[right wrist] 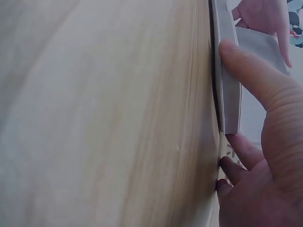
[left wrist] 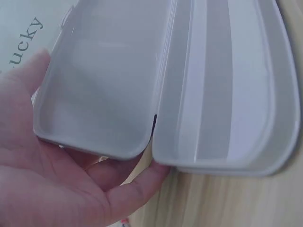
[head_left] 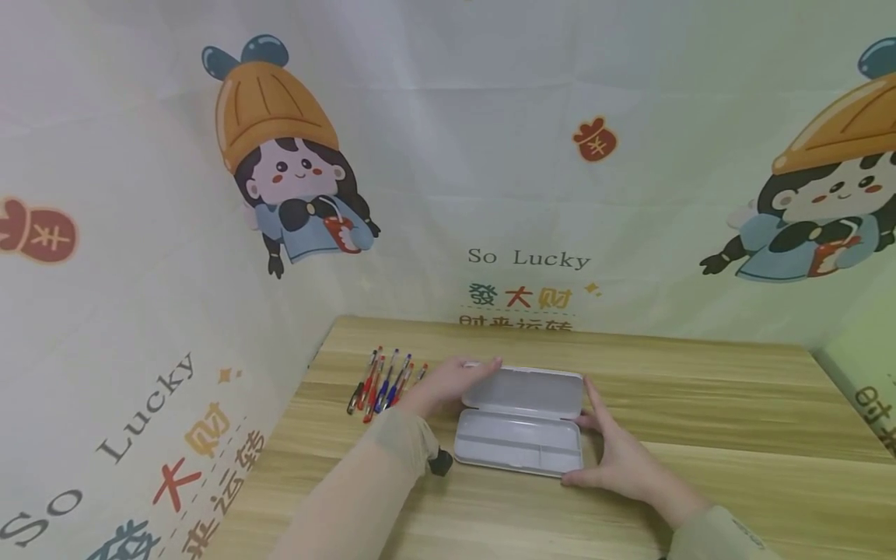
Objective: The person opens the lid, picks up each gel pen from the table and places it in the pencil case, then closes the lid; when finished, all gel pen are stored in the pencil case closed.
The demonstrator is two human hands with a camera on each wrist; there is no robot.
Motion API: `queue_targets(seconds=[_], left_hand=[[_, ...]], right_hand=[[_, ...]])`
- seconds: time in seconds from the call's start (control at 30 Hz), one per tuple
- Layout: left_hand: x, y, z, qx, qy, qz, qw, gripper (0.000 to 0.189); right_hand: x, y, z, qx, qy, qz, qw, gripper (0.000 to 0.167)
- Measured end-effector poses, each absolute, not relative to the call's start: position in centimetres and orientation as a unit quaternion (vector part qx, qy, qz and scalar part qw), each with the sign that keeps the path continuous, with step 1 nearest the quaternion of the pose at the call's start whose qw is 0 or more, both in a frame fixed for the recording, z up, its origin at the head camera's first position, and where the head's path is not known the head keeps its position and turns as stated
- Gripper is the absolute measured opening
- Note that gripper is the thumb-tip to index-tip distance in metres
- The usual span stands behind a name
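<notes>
A white pencil case [head_left: 498, 449] lies open on the wooden table, its lid [head_left: 525, 394] swung back on the far side. Shallow compartments split its base, and I see nothing inside. My left hand [head_left: 453, 383] holds the lid's left end. In the left wrist view, that thumb lies along the lid's outer edge and the fingers curl under it, one touching the base's corner. My right hand [head_left: 619, 460] grips the right end, with its thumb [right wrist: 248, 66] on the base's front wall and other fingers around the end, partly hidden.
Several pens [head_left: 383, 389] with black, red and blue grips lie in a loose group left of the case, partly behind my left forearm. The table [head_left: 700, 435] meets a printed cloth backdrop [head_left: 455, 155] at its far and left sides.
</notes>
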State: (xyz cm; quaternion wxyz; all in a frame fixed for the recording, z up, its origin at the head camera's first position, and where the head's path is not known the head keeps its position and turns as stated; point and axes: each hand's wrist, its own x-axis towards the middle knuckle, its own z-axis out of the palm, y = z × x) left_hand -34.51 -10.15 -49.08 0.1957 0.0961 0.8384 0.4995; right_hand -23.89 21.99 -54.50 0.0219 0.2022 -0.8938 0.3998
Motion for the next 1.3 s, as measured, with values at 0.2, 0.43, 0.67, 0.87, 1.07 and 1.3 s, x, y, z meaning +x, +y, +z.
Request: queue_targets(seconds=[0.2, 0.43, 0.67, 0.87, 1.07, 1.3], left_hand=[[-34.5, -9.6, -49.5, 0.032, 0.804, 0.558, 0.204, 0.101], [-34.1, -9.1, -48.9, 0.015, 0.83, 0.539, 0.144, 0.096], [-32.9, -13.5, -47.3, 0.028, 0.927, 0.371, -0.056, 0.053], [-32.1, -20.5, -48.6, -0.003, 0.957, 0.256, -0.135, 0.042], [-31.7, -24.1, -50.8, -0.045, 0.97, 0.211, -0.112, 0.047], [-31.4, -25.8, -52.6, -0.084, 0.967, 0.231, -0.065, 0.047]], right_hand=[[-24.1, 21.8, -54.5, 0.204, -0.892, 0.403, 0.009, 0.163], [-24.1, 21.9, -54.1, 0.189, -0.896, 0.403, -0.007, 0.165], [-23.9, 21.8, -53.7, 0.185, -0.9, 0.395, -0.009, 0.166], [-23.8, 21.8, -53.4, 0.185, -0.9, 0.396, -0.015, 0.166], [-24.0, 22.1, -53.7, 0.187, -0.9, 0.393, -0.01, 0.167], [-24.4, 21.9, -54.1, 0.186, -0.897, 0.401, -0.018, 0.166]])
